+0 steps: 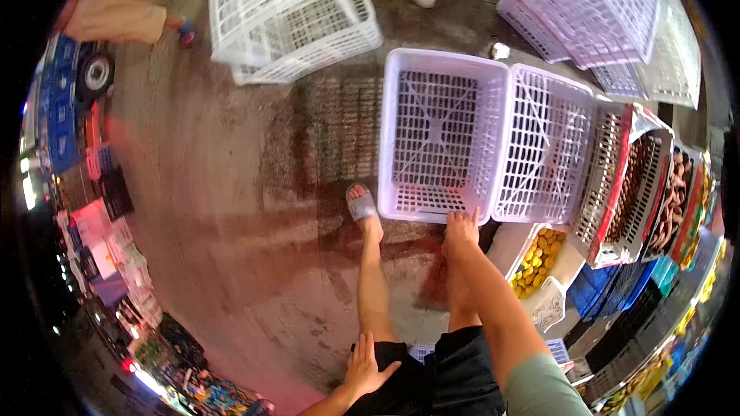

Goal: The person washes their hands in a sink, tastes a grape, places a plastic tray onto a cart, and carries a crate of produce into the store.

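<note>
A pale lilac plastic crate (440, 131) with slatted walls lies in front of me, its inside facing up toward me. My right hand (462, 227) is closed over its near rim at the lower right corner, with the fingers partly hidden. A second slatted crate (542, 142) stands right beside it, touching its right side. My left hand (367, 368) rests on my thigh, on the black shorts (405, 377). Its fingers are apart and it holds nothing.
White crates (293, 23) lie at the upper left, and purple stacked crates (590, 4) at the upper right. To the right are a box of yellow fruit (537, 262) and crates of produce (636, 185). A person's tan trousers (127, 0) show at the upper left.
</note>
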### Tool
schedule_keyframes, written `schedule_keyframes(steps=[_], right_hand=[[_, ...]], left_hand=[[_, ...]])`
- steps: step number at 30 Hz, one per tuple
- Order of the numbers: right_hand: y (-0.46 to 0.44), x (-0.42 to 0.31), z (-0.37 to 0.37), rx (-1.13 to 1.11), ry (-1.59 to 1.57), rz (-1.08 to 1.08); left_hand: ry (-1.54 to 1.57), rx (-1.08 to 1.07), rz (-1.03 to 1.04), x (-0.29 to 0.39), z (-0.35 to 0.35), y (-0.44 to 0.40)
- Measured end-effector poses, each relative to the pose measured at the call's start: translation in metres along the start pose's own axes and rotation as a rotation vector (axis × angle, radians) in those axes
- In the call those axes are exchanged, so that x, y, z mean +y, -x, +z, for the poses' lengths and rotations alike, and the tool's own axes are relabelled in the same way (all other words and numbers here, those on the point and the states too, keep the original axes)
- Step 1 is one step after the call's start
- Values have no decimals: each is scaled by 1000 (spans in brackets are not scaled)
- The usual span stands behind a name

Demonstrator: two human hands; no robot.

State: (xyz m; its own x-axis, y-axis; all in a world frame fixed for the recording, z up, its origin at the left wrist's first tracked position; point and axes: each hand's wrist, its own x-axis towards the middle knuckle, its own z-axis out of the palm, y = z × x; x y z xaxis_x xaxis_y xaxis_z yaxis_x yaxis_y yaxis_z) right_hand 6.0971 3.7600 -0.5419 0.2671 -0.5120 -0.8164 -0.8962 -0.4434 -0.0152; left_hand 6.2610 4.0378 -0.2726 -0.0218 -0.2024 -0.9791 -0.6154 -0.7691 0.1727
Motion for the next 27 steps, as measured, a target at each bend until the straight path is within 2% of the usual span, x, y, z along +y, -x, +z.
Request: schedule_keyframes(steps=[3,5,8,9,10,12,14,16,18,20,22,24,26,27], right_hand=[[-22,7,18,36,63,-117],[-11,5,11,207,161,-196],[11,1,-33,202,117,-264],[17,-2,-53,242,87,-257],[23,-5,-64,379,140,-239],[44,-17,-129,520,-159,-215],[55,-28,-201,612,-343,-159],[64,-31,-267,738,-461,-121],[80,-40,-335,911,-328,-160],[122,-55,-400,811,-331,-83],[155,-52,-437,805,-302,-60],[202,-52,-472,727,-462,-77],[239,-48,-489,783,-603,-99],[264,-56,-505,811,-695,-112]], left_hand=[[26,94,57,-7,7,3],[26,148,89,-9,6,4],[56,195,117,-12,1,5],[66,218,128,-12,-3,8],[82,245,137,-10,-9,11],[97,308,157,-10,-26,17],[143,301,171,-10,-46,25],[139,404,220,-21,-48,21],[320,509,331,-38,-58,14],[413,613,382,-49,-81,19],[817,415,350,-70,-86,5],[812,392,334,-91,-94,-4],[830,670,453,-97,-97,0],[912,560,412,-99,-114,8]])
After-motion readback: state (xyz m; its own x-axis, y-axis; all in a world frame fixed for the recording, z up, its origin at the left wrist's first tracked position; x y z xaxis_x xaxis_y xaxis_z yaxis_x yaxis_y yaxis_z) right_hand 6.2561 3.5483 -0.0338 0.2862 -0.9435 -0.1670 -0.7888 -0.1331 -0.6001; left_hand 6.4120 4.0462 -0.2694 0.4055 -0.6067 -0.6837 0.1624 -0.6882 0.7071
